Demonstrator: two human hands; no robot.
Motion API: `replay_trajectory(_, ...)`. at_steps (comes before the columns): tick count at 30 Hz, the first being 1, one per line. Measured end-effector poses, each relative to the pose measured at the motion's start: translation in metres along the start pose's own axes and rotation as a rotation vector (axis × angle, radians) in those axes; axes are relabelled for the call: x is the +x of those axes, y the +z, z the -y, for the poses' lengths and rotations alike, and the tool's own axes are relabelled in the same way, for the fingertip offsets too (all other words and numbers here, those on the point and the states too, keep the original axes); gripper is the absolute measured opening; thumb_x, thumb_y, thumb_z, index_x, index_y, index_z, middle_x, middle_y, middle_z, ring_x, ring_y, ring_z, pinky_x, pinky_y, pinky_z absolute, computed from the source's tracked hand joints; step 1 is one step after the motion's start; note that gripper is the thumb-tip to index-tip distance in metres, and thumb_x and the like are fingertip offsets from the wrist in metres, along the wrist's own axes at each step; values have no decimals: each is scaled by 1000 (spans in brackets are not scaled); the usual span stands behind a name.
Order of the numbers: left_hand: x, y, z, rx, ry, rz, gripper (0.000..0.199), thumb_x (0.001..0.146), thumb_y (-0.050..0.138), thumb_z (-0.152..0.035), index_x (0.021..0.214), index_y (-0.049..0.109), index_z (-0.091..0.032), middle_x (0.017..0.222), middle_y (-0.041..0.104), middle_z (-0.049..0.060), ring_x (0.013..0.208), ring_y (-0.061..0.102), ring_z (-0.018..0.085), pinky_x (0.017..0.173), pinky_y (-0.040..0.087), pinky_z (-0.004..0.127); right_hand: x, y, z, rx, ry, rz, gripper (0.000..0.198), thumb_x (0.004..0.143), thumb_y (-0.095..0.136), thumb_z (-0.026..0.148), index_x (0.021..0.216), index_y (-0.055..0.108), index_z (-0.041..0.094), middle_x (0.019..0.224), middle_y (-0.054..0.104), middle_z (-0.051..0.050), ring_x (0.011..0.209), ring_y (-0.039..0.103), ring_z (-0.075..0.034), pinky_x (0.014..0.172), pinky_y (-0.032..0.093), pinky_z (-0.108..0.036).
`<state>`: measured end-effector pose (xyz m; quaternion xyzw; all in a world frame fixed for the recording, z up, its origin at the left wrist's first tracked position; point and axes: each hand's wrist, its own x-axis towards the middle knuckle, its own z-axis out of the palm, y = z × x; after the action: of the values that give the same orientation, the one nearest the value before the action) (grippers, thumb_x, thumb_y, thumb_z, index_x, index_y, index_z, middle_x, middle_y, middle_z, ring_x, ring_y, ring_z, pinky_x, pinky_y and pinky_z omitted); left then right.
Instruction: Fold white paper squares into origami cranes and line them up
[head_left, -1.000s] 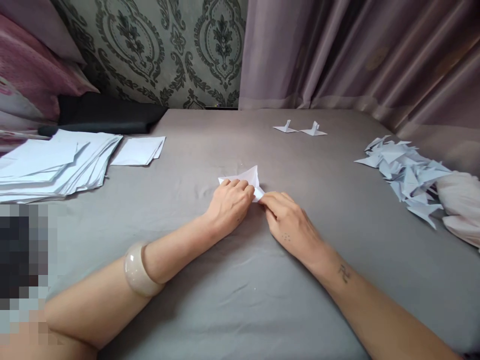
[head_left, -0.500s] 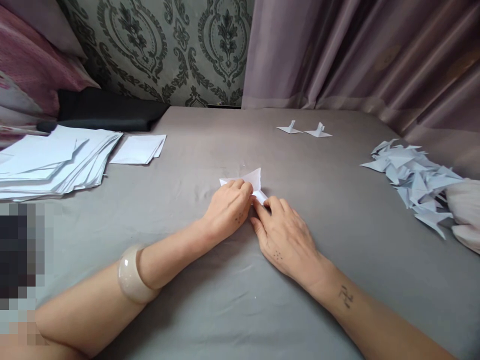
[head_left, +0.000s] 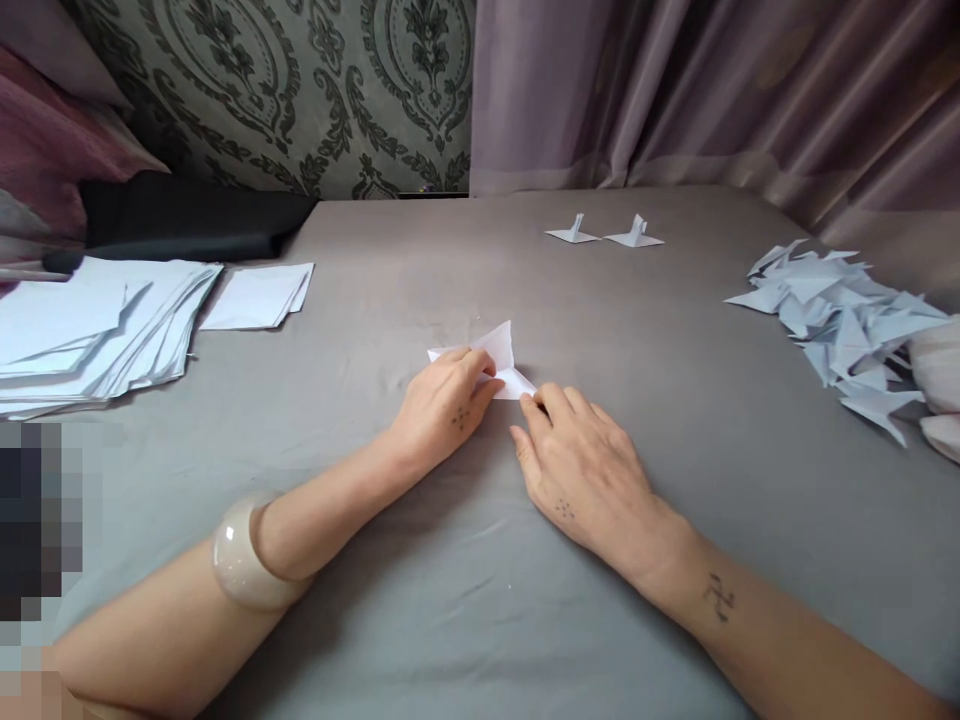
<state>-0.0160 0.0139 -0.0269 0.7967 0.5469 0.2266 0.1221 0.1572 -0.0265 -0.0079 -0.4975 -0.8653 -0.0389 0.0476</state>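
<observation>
A white sheet of folded paper lies on the grey cloth in front of me, one pointed flap standing up. My left hand grips its left part, with thumb and fingers closed round the lower fold; that part of the paper is hidden. At the paper's lower right corner, the curled fingertips of my right hand touch the edge. The thumb of this hand stands apart from the paper, and its fingers are bent but not closed on anything.
At left lie a thick stack of white sheets and a smaller stack, with a black cloth behind. Two folded paper pieces stand at the back. A heap of folded paper pieces lies at right beside pale fabric.
My right hand has slid right and away from my left, along the paper to its corner, and its thumb has come off. More of the lower fold shows. The view has shifted slightly.
</observation>
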Motion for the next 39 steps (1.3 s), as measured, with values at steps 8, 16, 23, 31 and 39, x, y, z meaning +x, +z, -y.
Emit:
replay_trajectory(8,5,-11,2,-104,-114,94,19,90,44,-20,101,59,-17,82,65,3,70,57,15,68,43,28,2,3,1,-3,-11,-25,37,96,36,29,120,59,15,94,57,-10,81,48,-22,69,36,-35)
replay_trajectory(16,13,-17,5,-303,-245,143,27,87,41,-20,107,58,-16,80,60,2,66,51,13,64,41,26,3,2,7,-32,-9,-8,45,97,34,37,134,51,19,97,55,-11,85,46,-23,71,35,-36)
replay_trajectory(23,14,-17,6,-316,-248,153,28,87,40,-22,108,58,-16,77,57,1,63,47,12,61,37,25,4,-2,11,-48,-1,5,46,97,35,38,132,53,13,99,56,-12,88,49,-24,72,38,-37)
replay_trajectory(31,7,-24,4,-226,-165,198,23,87,51,-34,96,64,-18,73,60,0,61,48,12,57,36,25,-1,1,-1,-41,36,-34,30,94,41,27,100,65,10,90,57,-11,85,52,-23,67,39,-33)
replay_trajectory(39,1,-10,4,-204,249,-1,14,89,49,-14,83,62,-18,85,65,2,79,59,13,73,45,25,5,5,-20,146,-11,-362,25,87,60,23,111,58,16,107,63,-8,98,50,-22,81,37,-32)
